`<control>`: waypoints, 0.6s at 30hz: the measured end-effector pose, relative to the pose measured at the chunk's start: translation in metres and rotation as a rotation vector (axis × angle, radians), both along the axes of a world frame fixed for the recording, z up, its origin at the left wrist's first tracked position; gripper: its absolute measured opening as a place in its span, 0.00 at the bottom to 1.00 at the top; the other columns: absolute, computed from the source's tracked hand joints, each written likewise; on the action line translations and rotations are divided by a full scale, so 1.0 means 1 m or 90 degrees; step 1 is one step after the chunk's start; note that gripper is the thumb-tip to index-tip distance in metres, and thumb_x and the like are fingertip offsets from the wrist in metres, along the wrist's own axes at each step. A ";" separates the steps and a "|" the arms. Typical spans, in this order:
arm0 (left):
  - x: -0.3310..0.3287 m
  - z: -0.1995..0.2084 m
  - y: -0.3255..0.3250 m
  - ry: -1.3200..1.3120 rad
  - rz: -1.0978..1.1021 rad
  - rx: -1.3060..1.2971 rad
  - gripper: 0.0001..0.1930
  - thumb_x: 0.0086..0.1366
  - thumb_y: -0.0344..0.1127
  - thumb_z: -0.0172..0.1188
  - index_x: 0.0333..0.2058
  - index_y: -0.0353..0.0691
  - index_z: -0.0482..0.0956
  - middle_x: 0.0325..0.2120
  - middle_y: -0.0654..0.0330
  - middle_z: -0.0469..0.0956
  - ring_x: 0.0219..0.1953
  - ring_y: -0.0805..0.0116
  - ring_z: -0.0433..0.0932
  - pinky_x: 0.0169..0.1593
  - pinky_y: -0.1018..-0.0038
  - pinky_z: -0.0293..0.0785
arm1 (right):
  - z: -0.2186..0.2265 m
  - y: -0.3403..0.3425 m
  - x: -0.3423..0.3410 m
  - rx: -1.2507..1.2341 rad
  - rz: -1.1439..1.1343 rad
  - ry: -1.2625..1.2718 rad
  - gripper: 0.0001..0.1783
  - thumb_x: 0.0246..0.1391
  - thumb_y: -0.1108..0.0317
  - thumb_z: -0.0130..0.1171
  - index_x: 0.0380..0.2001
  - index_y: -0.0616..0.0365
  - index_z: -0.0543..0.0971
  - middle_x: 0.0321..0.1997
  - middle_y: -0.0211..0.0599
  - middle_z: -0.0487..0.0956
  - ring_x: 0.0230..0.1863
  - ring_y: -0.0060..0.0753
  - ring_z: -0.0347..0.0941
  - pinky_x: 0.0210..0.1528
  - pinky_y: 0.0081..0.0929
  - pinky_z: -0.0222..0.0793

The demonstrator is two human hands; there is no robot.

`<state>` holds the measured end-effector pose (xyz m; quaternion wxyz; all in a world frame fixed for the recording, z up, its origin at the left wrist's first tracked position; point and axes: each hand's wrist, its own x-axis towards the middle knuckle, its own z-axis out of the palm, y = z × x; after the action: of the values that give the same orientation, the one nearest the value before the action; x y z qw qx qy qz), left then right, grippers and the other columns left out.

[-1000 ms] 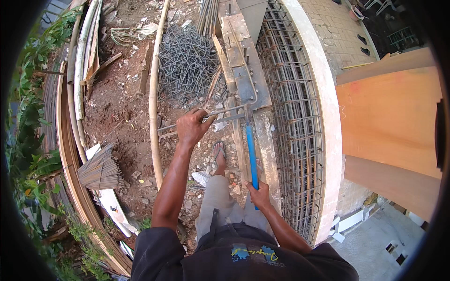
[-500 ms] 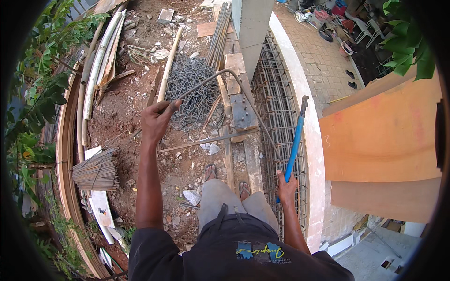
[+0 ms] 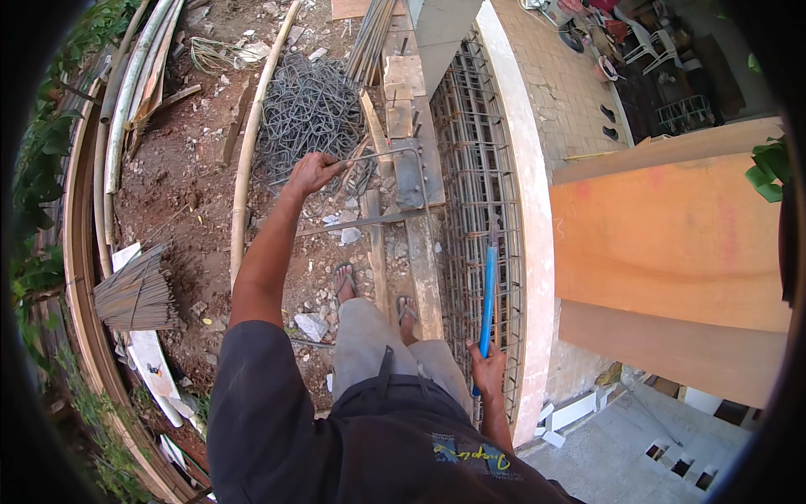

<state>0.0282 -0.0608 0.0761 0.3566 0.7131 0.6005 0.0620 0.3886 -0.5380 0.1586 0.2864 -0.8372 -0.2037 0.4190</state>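
Observation:
My left hand (image 3: 312, 174) is closed round one end of a thin steel rod (image 3: 378, 154) bent at a sharp angle. The rod's bend lies over a dark metal plate with upright pegs (image 3: 409, 180), fixed on a timber beam. From the bend, its other leg runs back toward me along the beam, and its far end is hard to make out. Lower right, my right hand (image 3: 487, 367) grips the blue handle of a rebar bending bar (image 3: 488, 294). The bar points away from me, its metal head over the rebar cage (image 3: 466, 160).
Beyond my left hand lies a heap of bent steel stirrups (image 3: 306, 113), with straight rods (image 3: 376, 42) behind. A tied rod bundle (image 3: 138, 290) sits at left. A bamboo pole (image 3: 246, 176) crosses the rubble. A concrete column (image 3: 441, 38) and orange panel (image 3: 672, 244) stand right.
The bent rod has come down onto the pegged plate, my left hand moving with it. My right hand and the blue bar have dropped nearer to me. The whole view has shifted.

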 end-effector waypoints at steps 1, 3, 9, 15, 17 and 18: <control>0.001 -0.005 0.001 -0.006 -0.013 -0.003 0.37 0.66 0.76 0.61 0.34 0.41 0.92 0.23 0.52 0.84 0.32 0.52 0.85 0.40 0.57 0.77 | -0.008 -0.007 0.002 0.008 0.032 -0.037 0.15 0.66 0.62 0.71 0.31 0.61 0.81 0.18 0.21 0.70 0.18 0.15 0.62 0.20 0.24 0.58; -0.004 -0.027 0.008 0.021 -0.018 -0.032 0.38 0.65 0.76 0.61 0.34 0.41 0.92 0.22 0.52 0.84 0.31 0.53 0.84 0.40 0.57 0.77 | 0.007 0.010 -0.009 -0.001 0.059 -0.052 0.17 0.65 0.62 0.72 0.28 0.61 0.80 0.19 0.22 0.71 0.21 0.15 0.62 0.23 0.27 0.58; 0.004 -0.054 0.043 0.017 -0.054 -0.013 0.37 0.63 0.75 0.65 0.35 0.40 0.93 0.20 0.53 0.82 0.28 0.56 0.83 0.39 0.59 0.78 | 0.009 0.040 -0.001 -0.029 0.151 -0.033 0.21 0.63 0.58 0.74 0.25 0.63 0.79 0.18 0.26 0.68 0.24 0.17 0.60 0.26 0.29 0.59; 0.005 -0.055 0.066 0.085 -0.072 -0.103 0.40 0.58 0.79 0.68 0.42 0.42 0.93 0.33 0.46 0.90 0.40 0.50 0.88 0.50 0.58 0.82 | 0.009 0.106 0.045 -0.092 0.249 -0.199 0.29 0.65 0.43 0.69 0.30 0.63 0.81 0.21 0.37 0.76 0.25 0.33 0.72 0.31 0.40 0.67; 0.010 -0.053 0.063 0.124 -0.058 -0.077 0.40 0.57 0.79 0.68 0.43 0.43 0.94 0.33 0.45 0.89 0.41 0.49 0.88 0.51 0.58 0.83 | 0.002 0.128 0.075 -0.152 0.320 -0.230 0.33 0.65 0.38 0.67 0.31 0.62 0.82 0.22 0.39 0.76 0.26 0.37 0.73 0.33 0.43 0.68; 0.011 -0.057 0.060 0.106 -0.047 -0.057 0.40 0.57 0.79 0.68 0.43 0.43 0.94 0.33 0.44 0.89 0.41 0.49 0.88 0.51 0.57 0.83 | -0.010 0.132 0.095 -0.164 0.333 -0.187 0.34 0.64 0.36 0.66 0.31 0.62 0.82 0.22 0.38 0.76 0.26 0.36 0.72 0.33 0.43 0.67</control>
<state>0.0387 -0.0013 0.0188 0.3393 0.7208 0.6032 -0.0375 0.4832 -0.4059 0.1482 0.0284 -0.8374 -0.3963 0.3754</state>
